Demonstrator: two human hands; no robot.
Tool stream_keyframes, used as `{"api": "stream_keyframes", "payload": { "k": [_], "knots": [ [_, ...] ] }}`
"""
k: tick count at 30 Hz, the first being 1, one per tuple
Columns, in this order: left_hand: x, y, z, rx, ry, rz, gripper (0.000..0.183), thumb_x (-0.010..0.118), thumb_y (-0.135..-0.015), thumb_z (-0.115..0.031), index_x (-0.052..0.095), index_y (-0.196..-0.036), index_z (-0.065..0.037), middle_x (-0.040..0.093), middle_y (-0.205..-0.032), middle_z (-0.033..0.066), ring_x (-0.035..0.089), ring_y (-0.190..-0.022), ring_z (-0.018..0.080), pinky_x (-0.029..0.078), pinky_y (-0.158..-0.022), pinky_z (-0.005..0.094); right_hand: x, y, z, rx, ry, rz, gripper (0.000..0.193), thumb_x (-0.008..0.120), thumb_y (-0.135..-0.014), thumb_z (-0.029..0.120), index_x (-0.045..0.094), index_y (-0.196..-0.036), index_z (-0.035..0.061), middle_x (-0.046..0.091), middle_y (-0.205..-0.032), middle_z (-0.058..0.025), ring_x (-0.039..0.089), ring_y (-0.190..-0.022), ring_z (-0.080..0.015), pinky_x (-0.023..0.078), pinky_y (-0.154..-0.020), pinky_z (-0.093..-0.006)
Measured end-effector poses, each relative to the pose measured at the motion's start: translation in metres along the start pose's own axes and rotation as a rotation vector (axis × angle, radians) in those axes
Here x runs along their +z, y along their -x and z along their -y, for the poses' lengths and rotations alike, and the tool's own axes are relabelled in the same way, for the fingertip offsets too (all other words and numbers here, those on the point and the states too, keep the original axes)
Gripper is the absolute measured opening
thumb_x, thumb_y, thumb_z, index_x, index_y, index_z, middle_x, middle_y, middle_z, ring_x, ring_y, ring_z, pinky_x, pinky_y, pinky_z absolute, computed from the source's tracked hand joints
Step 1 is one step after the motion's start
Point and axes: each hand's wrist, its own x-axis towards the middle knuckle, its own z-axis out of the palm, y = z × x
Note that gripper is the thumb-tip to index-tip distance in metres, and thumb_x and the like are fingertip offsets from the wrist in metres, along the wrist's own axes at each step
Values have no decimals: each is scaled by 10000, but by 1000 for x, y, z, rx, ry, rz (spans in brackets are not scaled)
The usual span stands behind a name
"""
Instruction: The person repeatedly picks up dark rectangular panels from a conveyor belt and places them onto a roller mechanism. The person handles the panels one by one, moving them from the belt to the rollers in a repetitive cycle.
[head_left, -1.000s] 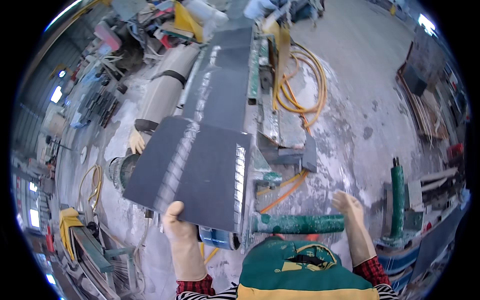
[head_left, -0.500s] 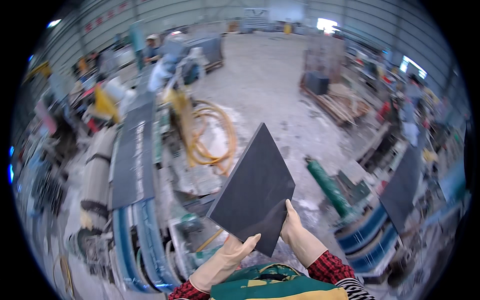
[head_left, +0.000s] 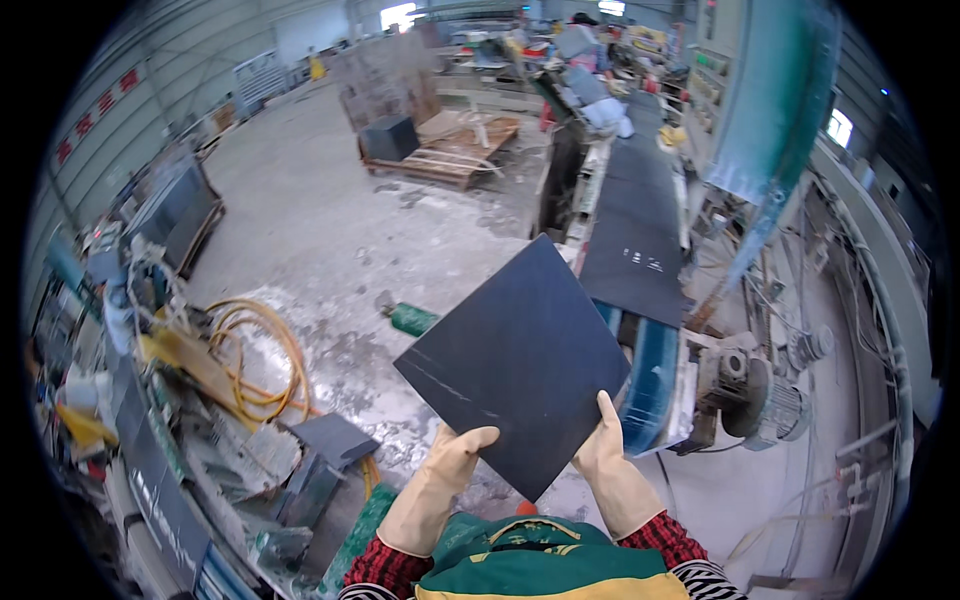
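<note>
A dark grey square stone tile [head_left: 515, 370] is held up in front of me, tilted so that one corner points away and one toward my body. My left hand [head_left: 445, 478], in a cream rubber glove, grips its near left edge with the thumb on the top face. On the near right edge is my right hand [head_left: 603, 450], gloved the same way, thumb also on top. The other fingers of both hands are hidden beneath the tile. Thin pale streaks cross the tile's left part.
To the right runs a conveyor with a blue belt [head_left: 655, 385], carrying dark slabs [head_left: 635, 230]; a motor [head_left: 775, 405] juts beside it. A coiled yellow hose [head_left: 290, 345] and green cylinder [head_left: 412, 319] lie on the floor. A wooden pallet [head_left: 470, 165] stands farther off.
My view has swung right, from the left conveyor toward the right one. The tile stays in both hands, its face now turned more fully toward me.
</note>
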Motion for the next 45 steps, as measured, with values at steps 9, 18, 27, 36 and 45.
{"api": "stream_keyframes", "payload": {
  "k": [9,18,27,36,45],
  "knots": [
    [31,-128,26,-331,120,233,435,570,-732,93,609,-1165,62,667,-1059,145,665,-951,281,552,-846,387,-90,-17,67,-132,-240,114,441,449,-1040,250,452,-1412,14,484,-1457,-136,460,-1335,-309,330,-1159,-443],
    [15,-227,86,-666,166,318,418,548,-727,92,621,-1138,94,671,-1073,198,684,-921,327,583,-811,417,-124,2,62,-177,-355,3,357,436,-1026,61,463,-1364,-48,507,-1412,-168,503,-1304,-291,398,-1134,-406],
    [2,-272,123,-898,128,135,445,575,-823,6,556,-1263,71,650,-1165,215,680,-988,367,580,-869,493,-82,-8,36,-351,-213,-334,421,493,-953,-40,466,-1370,14,556,-1346,-175,547,-1264,-315,458,-1085,-454],
    [25,-299,124,-975,209,130,439,604,-944,-193,517,-1324,7,621,-1229,183,640,-1082,347,549,-910,513,-46,-27,49,-419,-186,-458,409,540,-928,-31,505,-1331,30,593,-1290,-153,588,-1204,-314,489,-1043,-444],
    [22,-297,135,-543,-224,52,396,576,-961,-166,517,-1333,-45,625,-1158,91,607,-1050,229,522,-886,387,-12,-39,52,-290,-163,-493,400,528,-983,167,499,-1338,-14,562,-1346,-199,563,-1215,-355,460,-1044,-481]
  ]
}}
